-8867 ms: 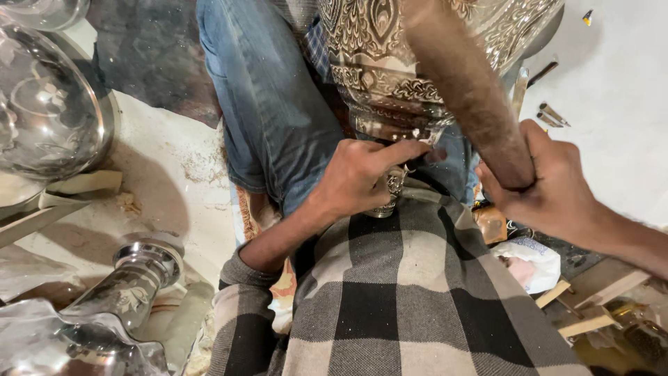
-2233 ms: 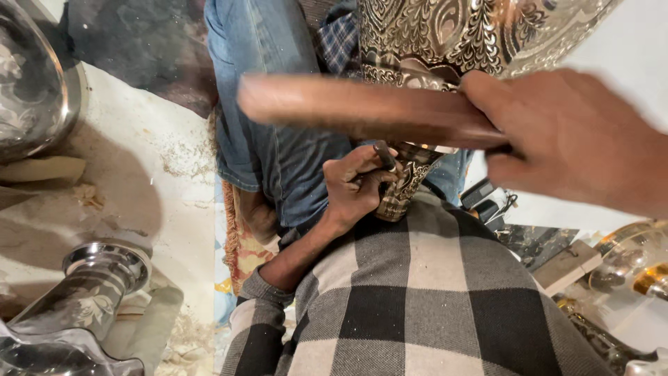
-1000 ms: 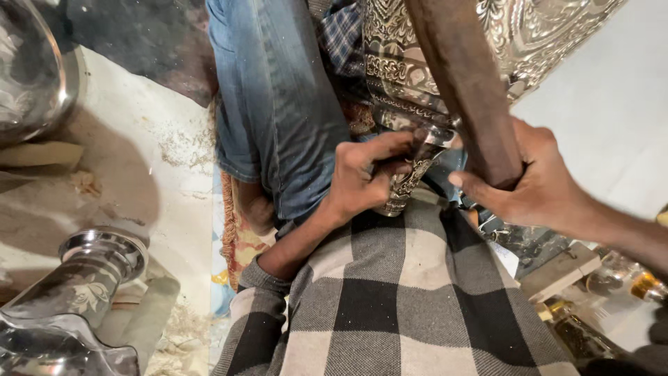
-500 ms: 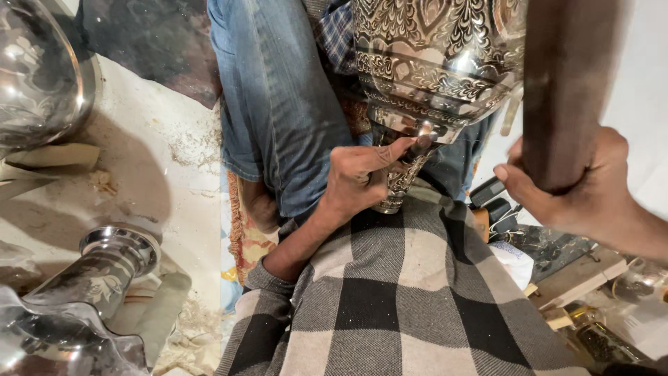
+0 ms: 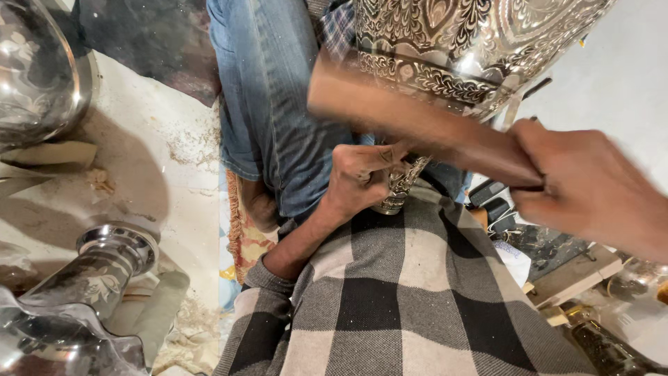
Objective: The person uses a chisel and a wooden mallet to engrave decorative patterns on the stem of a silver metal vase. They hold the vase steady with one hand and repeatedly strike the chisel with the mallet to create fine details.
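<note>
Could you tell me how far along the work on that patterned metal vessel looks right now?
Done: the vessel already carries dense patterns across its visible upper body. In hand: the left hand holds a small tool against the vessel's narrow lower part, and the right hand grips a wooden stick, blurred in motion. Left: cannot be judged, since the far side of the vessel is hidden.

Polished metal bowl (image 5: 35,76) at upper left, silver pedestal piece (image 5: 97,268) (engraved), fringed mat (image 5: 243,240), wood scraps (image 5: 577,275)

two hands (image 5: 358,177) (image 5: 591,188), one mallet (image 5: 417,125) (blurred), three vessels (image 5: 473,49) (image 5: 31,69) (image 5: 83,292)
</note>
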